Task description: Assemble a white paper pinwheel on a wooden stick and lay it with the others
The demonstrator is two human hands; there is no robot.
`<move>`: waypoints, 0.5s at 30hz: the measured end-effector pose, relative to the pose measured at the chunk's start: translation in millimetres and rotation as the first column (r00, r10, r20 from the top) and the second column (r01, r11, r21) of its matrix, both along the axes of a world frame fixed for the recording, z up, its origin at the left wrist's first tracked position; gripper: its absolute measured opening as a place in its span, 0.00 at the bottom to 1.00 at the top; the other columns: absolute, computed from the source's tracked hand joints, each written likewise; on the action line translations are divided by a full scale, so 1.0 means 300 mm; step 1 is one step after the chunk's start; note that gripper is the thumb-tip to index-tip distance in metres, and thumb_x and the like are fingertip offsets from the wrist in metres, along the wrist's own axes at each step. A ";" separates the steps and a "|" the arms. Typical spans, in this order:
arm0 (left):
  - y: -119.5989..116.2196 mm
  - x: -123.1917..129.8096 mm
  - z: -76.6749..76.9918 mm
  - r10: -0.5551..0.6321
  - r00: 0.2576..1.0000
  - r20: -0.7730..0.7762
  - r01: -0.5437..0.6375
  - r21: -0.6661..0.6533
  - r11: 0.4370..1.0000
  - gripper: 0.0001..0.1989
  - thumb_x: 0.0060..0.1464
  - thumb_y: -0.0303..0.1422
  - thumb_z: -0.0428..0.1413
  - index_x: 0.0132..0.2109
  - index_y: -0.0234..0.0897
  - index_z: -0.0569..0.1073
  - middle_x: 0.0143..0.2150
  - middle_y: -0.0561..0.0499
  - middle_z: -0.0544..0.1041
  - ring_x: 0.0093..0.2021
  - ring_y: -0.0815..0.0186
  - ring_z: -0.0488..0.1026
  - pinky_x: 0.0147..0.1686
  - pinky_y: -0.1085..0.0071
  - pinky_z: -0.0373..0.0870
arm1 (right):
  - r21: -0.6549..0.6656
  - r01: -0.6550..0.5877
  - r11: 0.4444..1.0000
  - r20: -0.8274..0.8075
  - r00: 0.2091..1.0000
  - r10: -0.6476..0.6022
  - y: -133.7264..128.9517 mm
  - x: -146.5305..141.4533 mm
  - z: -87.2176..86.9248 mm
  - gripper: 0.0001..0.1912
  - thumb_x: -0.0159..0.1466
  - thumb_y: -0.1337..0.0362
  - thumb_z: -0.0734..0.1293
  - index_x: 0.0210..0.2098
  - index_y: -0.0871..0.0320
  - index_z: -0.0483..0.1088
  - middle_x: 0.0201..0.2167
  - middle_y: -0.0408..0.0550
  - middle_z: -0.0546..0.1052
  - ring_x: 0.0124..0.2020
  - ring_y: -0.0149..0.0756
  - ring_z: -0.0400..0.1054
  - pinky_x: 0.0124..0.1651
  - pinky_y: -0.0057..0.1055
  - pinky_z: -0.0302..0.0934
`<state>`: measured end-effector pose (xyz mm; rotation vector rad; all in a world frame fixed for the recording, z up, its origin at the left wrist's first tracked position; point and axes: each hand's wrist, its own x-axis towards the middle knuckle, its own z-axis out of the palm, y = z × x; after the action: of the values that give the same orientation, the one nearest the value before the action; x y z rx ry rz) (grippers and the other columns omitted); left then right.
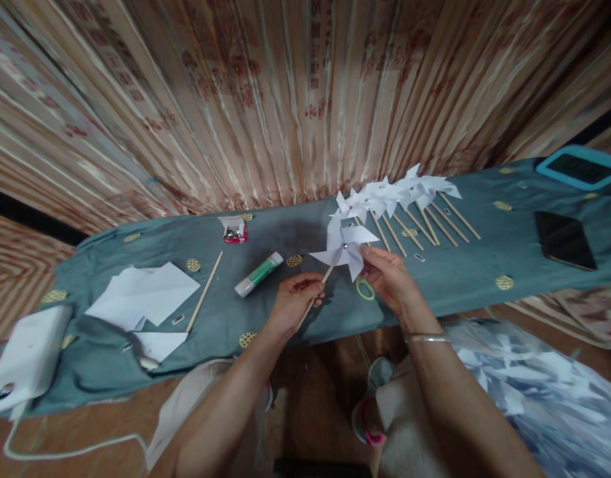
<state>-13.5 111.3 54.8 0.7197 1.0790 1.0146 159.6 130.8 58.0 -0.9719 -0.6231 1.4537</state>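
A white paper pinwheel [346,255] with a metal pin at its centre is held up over the cloth-covered table. My left hand [299,296] is closed around its wooden stick [327,273], just below the blades. With thumb and fingers my right hand [388,273] pinches the edge of a blade on the right side. Behind it, several more white pinwheels [385,199] lie in an overlapping row, their sticks pointing towards me. To the left of my left hand rests a glue stick [258,273] with a green label.
A small red box of pins [234,230] sits at the back. White paper sheets [146,292] and a loose wooden stick [204,292] lie left, near a white corded device [29,355]. A black phone [564,240] and blue-framed tablet [582,167] are right; a plastic bag [544,392] stands below.
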 end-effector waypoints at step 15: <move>-0.006 0.004 0.017 0.055 0.998 -0.004 -0.055 -0.043 0.998 0.10 0.32 0.29 0.64 0.29 0.31 0.77 0.22 0.53 0.73 0.21 0.74 0.69 0.23 0.77 0.67 | -0.026 0.001 1.000 0.034 0.999 0.000 0.005 -0.001 -0.033 0.13 0.44 0.58 0.77 0.27 0.57 0.77 0.22 0.43 0.78 0.22 0.27 0.68 0.27 0.23 0.62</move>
<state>-12.3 109.5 59.7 0.6601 1.1251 1.0345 159.3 132.4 48.2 -1.0187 -0.6296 1.4512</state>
